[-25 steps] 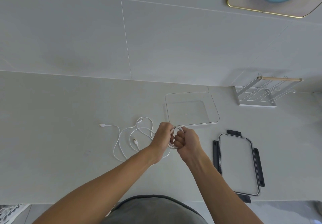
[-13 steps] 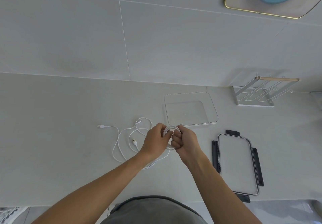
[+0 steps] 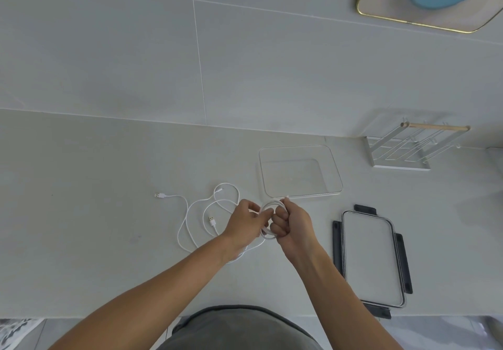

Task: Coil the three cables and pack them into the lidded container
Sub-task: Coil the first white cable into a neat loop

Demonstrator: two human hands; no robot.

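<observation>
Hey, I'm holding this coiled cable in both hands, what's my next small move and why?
Probably set the coil into the clear container: both hands grip it right beside the open, apparently empty container, and the lid lies off.

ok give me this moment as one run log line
step: coiling cable | left hand: pinching coil | right hand: gripping coil | loose cables: on counter | container: empty | lid: off, beside it

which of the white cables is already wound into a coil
The cable held between both hands, beside the container; the loose cables lie sprawled on the counter to its left.
</observation>
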